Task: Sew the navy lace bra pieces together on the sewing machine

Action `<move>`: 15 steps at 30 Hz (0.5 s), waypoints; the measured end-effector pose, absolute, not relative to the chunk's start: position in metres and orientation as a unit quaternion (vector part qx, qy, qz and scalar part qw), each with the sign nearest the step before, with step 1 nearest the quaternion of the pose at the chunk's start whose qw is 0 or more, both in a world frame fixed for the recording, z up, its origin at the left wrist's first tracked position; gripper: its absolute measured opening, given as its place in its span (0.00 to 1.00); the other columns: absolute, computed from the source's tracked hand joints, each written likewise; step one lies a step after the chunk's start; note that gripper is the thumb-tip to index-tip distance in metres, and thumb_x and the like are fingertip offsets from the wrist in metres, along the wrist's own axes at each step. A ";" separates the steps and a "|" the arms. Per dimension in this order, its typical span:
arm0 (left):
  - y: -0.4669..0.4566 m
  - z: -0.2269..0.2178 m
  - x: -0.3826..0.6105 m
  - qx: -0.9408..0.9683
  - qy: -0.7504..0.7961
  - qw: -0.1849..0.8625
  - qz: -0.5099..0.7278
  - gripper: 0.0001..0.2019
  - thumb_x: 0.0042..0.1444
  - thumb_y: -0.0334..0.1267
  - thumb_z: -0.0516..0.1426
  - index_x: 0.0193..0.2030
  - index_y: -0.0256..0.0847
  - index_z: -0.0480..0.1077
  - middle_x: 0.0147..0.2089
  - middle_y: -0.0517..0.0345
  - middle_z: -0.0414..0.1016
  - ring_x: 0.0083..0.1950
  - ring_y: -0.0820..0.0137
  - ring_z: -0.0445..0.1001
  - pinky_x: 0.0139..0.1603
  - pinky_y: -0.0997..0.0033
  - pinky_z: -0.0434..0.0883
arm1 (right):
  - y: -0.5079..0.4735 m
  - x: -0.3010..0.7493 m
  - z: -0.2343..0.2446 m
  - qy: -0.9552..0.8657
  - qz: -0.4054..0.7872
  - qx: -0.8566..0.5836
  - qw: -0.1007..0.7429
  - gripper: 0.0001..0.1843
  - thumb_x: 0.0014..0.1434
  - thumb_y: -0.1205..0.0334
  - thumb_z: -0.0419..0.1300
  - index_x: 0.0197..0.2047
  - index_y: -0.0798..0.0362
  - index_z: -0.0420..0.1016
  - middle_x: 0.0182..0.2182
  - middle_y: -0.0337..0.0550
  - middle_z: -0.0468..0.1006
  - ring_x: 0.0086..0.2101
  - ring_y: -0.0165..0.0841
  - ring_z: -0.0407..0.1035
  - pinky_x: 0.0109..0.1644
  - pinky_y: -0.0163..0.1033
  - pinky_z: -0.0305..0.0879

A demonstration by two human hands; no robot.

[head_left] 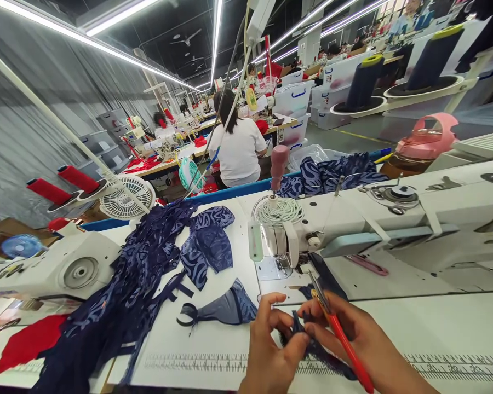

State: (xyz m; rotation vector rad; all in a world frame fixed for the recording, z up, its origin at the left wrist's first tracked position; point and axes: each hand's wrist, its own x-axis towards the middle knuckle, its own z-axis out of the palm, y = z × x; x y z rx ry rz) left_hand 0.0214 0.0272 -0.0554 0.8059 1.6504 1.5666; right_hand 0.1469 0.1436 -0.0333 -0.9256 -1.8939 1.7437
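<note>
Fingers of the left hand (271,342) and right hand (359,320) are pinching dark fabric (331,360) above the bench (419,323), but the right is also clasping a red-handled tool (347,345), whose tip could be snagging that fabric if its grip is slipping.

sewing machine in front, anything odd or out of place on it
A pink-handled tool stands upright at a coil of pale cord on top of the sewing machine, an unusual perch, though perhaps deliberate. No damage stands out.
</note>
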 end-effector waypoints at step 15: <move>0.008 -0.065 0.035 0.343 0.704 0.132 0.608 0.16 0.58 0.41 0.64 0.53 0.45 0.74 0.43 0.50 0.78 0.45 0.60 0.74 0.54 0.61 0.68 | 0.141 0.146 -0.031 -0.637 0.622 -0.384 0.244 0.19 0.47 0.45 0.72 0.30 0.48 0.72 0.29 0.37 0.77 0.32 0.33 0.72 0.37 0.34 0.71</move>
